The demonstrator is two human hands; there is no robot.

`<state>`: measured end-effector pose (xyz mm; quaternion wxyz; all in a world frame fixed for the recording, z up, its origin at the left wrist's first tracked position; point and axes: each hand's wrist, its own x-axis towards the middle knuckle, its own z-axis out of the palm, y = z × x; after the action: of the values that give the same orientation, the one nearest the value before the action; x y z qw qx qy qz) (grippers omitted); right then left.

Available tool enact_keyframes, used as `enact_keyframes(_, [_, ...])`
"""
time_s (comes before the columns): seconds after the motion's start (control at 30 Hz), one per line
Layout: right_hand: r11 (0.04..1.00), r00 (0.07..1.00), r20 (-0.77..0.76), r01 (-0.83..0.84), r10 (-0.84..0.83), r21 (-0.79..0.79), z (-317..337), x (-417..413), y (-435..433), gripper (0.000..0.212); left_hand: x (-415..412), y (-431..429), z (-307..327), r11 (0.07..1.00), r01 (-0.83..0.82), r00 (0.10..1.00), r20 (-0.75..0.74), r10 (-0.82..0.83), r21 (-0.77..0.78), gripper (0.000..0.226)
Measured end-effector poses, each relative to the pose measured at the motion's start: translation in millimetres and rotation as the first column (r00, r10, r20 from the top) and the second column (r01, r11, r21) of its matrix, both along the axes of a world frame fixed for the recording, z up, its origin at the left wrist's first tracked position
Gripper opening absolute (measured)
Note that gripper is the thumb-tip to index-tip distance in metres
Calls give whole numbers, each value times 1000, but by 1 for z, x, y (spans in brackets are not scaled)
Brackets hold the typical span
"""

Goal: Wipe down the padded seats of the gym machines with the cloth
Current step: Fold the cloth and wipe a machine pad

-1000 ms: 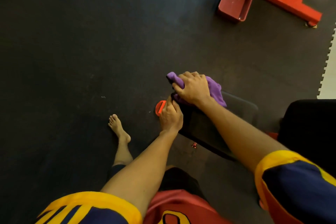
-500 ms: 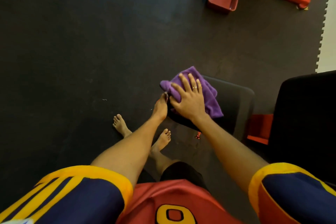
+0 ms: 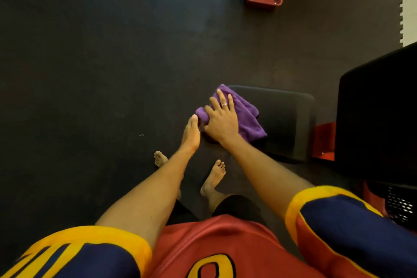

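The fingers (image 3: 222,101) of the right hand (image 3: 222,123) lie straight and slightly spread, pressing flat on the purple cloth (image 3: 249,124). A second ago they were curled over it in a bunch. The cloth has opened out with them and now covers the seat pad's (image 3: 287,124) left corner, one rolled end hanging just past the left edge. The left hand (image 3: 191,134) is turned side-on against that same edge, thumb tip touching the rolled end. Earlier it gripped the edge from above; now I cannot tell whether its fingers hook under the pad or stay straight. Most of the pad's top, out to its right edge by the red frame (image 3: 325,140) and the black backrest (image 3: 379,119), lies bare beyond the cloth. By my judgement the flattened palm means a broad wiping stroke across that surface is beginning, with this seat largely still to clean.
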<state>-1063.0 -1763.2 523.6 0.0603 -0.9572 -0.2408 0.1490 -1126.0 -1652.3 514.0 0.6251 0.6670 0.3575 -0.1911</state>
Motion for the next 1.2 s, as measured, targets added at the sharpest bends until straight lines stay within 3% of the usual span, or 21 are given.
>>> enact_keyframes(0.17, [995, 999, 18, -36, 34, 93, -11, -68, -15, 65, -22, 3, -7, 999, 45, 999, -19, -45, 6, 45])
enact_keyframes(0.3, [951, 994, -111, 16, 19, 308, 2, -79, -34, 70, -31, 4, 5, 976, -71, 997, -21, 68, -206, 16])
enact_keyframes(0.37, [905, 963, -270, 128, -16, 406, 17, -76, -41, 66, -28, 10, 13, 946, -62, 998, 5, 67, -319, 13])
enact_keyframes(0.43, [790, 906, -388, 358, -166, 498, 35, -71, -42, 59, -22, 21, 19, 941, 9, 998, 59, 12, -339, 11])
enact_keyframes(0.5, [694, 856, -404, 503, -321, 515, 48, -62, -44, 57, -17, 30, 28, 943, 72, 994, 99, -42, -325, 10])
enact_keyframes(0.6, [662, 791, -463, 599, -401, 450, 61, -53, -41, 68, -13, 40, 45, 933, 176, 981, 139, -138, -315, 16])
enact_keyframes(0.7, [529, 660, -622, 736, -421, 423, 72, -50, -28, 78, -6, 57, 61, 925, 254, 958, 205, -200, -282, 17])
enact_keyframes(0.83, [420, 645, -607, 763, -464, 491, 89, -51, 1, 53, 10, 91, 86, 926, 319, 929, 261, -263, -202, 12])
enact_keyframes(0.9, [359, 645, -578, 761, -499, 540, 97, -51, 16, 51, 22, 111, 98, 913, 390, 892, 294, -342, -123, 17])
enact_keyframes(1.03, [259, 635, -559, 752, -534, 607, 117, -39, 34, 57, 55, 147, 127, 818, 575, 771, 319, -552, 26, 38])
enact_keyframes(1.2, [251, 672, -471, 690, -571, 679, 146, -3, 38, 53, 116, 159, 166, 625, 739, 542, 327, -774, 254, 40])
